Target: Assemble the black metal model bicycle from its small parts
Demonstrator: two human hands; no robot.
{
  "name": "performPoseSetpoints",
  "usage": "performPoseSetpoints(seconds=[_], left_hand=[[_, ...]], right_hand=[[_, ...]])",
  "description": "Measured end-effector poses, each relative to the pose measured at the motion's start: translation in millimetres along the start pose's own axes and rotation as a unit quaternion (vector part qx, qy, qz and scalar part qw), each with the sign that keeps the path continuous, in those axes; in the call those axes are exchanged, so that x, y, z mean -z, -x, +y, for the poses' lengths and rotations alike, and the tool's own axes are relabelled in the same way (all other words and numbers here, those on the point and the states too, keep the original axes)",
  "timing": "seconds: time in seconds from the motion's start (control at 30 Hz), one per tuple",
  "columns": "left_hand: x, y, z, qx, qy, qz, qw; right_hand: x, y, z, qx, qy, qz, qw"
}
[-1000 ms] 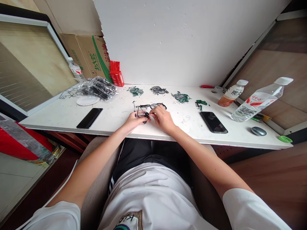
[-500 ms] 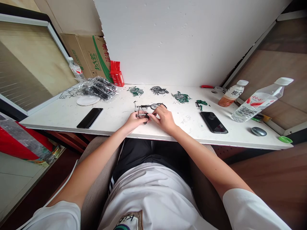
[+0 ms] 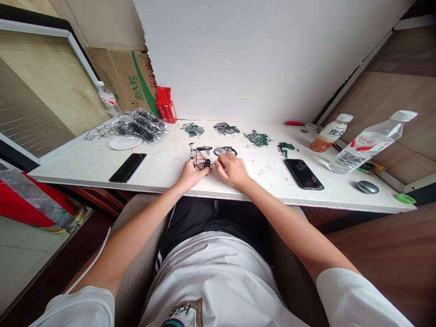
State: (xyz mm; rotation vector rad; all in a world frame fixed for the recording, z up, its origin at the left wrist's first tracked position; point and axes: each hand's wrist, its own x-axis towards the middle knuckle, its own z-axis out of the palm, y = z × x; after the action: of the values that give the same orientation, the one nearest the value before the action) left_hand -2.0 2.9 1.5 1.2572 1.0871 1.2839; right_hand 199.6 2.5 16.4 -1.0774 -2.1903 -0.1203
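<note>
well, my left hand (image 3: 192,173) has its fingers closed round the black miniature bicycle frame (image 3: 200,160) above the worktop (image 3: 163,170); my right hand (image 3: 233,169), just beside it, has fingers nearly pinched (whatever they grip, i can't tell).

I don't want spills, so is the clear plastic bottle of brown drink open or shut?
Shut: the clear plastic bottle of brown drink has its white cap on; how tightly, I cannot tell.

Home-like room: white desk (image 3: 163,175), phones (image 3: 128,167), drink bottles (image 3: 371,143).
</note>
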Motion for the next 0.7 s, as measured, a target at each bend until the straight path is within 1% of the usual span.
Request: performPoseSetpoints(seconds=[0.1,0.2,0.33,0.47,0.7], left_hand=[[-1.3,0.7,-0.5,-0.017,-0.019,0.023,0.999],[-1.3,1.3,-0.6,-0.022,-0.028,0.027,0.999],[-0.9,1.2,-0.7,-0.02,-0.033,0.027,0.999],[-1.4,1.0,-0.8,-0.019,-0.031,0.026,0.999],[-3.3,1.1,-1.8,-0.026,-0.04,0.038,0.998]], right_hand=[[0.1,-1.2,1.1,-0.005,-0.026,-0.026,0.999],[-1.4,-2.2,3.0,-0.019,-0.042,-0.05,0.998],[-4.2,-2.1,4.9,-0.051,-0.058,-0.064,0.995],[-5.3,-2.5,6.1,-0.089,-0.048,-0.063,0.993],[-4.9,-2.5,4.3,-0.083,-0.024,-0.049,0.995]])
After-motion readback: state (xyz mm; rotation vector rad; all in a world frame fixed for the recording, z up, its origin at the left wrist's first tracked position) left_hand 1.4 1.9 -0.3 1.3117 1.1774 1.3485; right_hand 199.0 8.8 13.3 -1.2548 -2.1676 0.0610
